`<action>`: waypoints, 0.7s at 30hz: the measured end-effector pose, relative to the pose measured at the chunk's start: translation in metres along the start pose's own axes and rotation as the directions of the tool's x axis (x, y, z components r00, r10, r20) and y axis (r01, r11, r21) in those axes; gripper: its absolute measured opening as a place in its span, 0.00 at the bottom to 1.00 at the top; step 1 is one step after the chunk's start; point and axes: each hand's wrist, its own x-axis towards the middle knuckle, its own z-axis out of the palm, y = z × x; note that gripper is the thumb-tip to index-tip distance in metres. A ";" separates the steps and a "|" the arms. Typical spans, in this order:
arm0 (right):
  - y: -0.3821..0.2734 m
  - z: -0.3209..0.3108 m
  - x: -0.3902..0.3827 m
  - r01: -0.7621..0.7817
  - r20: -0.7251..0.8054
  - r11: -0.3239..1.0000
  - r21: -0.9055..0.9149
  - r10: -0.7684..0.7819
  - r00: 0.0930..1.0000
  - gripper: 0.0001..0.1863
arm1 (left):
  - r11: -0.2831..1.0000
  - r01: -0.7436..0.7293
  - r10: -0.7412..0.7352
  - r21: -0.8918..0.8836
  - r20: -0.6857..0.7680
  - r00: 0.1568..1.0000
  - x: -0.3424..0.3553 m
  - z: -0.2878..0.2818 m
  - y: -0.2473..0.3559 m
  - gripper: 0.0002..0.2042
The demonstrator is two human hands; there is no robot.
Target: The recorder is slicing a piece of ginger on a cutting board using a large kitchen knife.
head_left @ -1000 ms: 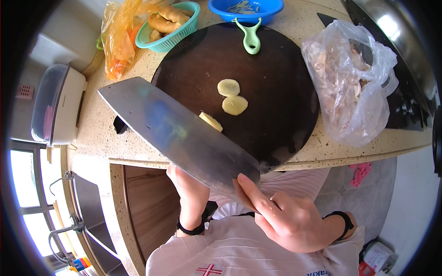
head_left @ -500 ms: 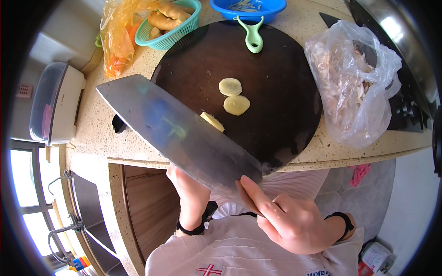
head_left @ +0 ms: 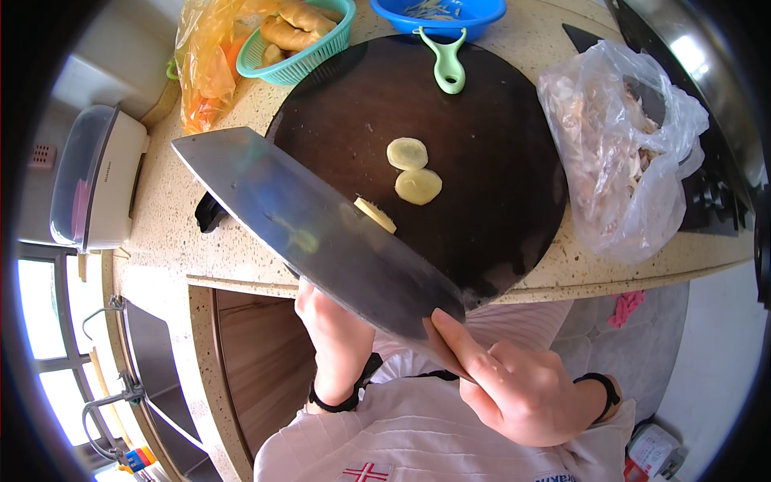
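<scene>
A wide steel cleaver (head_left: pixel 321 233) lies tilted across the lower left of a round dark cutting board (head_left: pixel 490 145), and my right hand (head_left: pixel 518 386) is closed on its handle, index finger along the base of the blade. My left hand (head_left: pixel 329 329) is under the blade at the board's front edge; its fingertips are hidden behind the steel. A thin pale slice (head_left: pixel 374 215) sits beside the blade. Two round pale yellow slices (head_left: pixel 417 186) lie near the board's middle, and a mint-green peeler (head_left: pixel 446 60) is at the board's back edge.
Behind are an orange bag (head_left: pixel 205 72), a teal basket (head_left: pixel 307 62) of ginger roots and a blue basin (head_left: pixel 438 22). A clear bag (head_left: pixel 618 153) of pale pieces is at right beside a black hob (head_left: pixel 707 205). A lidded container (head_left: pixel 100 177) stands at left.
My hands and the cleaver have shifted slightly to the right in view, along with the board and slices. The grip on the cleaver looks the same.
</scene>
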 end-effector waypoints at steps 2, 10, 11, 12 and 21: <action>0.000 -0.001 -0.001 -0.002 0.030 1.000 -0.005 0.002 1.000 0.32 | 1.000 0.004 -0.004 -0.021 0.015 1.000 -0.002 0.000 -0.004 0.10; 0.003 -0.002 -0.003 0.033 0.091 0.997 -0.075 -0.026 0.996 0.27 | 1.000 0.011 -0.011 -0.020 0.012 1.000 -0.008 0.001 -0.012 0.09; 0.003 -0.002 -0.003 0.036 0.083 0.997 -0.075 -0.029 0.996 0.27 | 0.999 0.005 -0.004 -0.036 0.017 1.000 -0.008 0.001 -0.012 0.09; 0.004 -0.002 -0.003 0.035 0.067 0.997 -0.065 -0.030 0.997 0.26 | 1.000 -0.003 0.003 0.000 0.011 1.000 -0.008 0.001 -0.012 0.09; 0.003 -0.004 -0.002 0.014 0.077 0.998 -0.062 -0.009 0.997 0.26 | 1.000 0.015 -0.015 0.007 0.004 1.000 -0.009 0.002 -0.013 0.09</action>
